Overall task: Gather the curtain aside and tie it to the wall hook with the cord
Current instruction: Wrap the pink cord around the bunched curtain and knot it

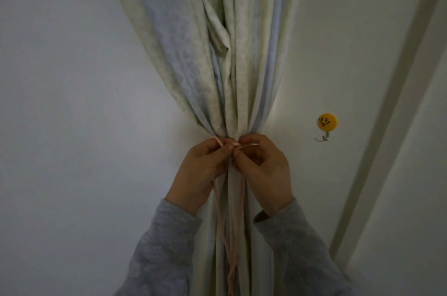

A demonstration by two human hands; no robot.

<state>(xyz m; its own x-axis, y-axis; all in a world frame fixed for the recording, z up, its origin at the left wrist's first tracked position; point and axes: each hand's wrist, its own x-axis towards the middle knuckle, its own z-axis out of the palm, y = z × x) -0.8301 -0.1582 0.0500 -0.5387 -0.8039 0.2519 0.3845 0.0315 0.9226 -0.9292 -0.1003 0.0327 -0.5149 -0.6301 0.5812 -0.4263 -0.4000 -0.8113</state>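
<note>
Curtain [232, 78] hangs bunched at centre, left of the wall hook [326, 126]. Left hand [203, 170] and right hand [263, 167], fingers curled, both pinch the pink cord [219, 201] at the gather, wrists angled inward.

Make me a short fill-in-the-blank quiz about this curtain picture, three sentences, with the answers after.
1. Both hands, the left hand and the right hand, pinch a pink ____ at the gathered curtain.
2. The wall hook has a round ____ smiley face.
3. The hook is on the person's ____ side of the curtain, with nothing hanging on it.

Missing words: cord; yellow; right
</note>
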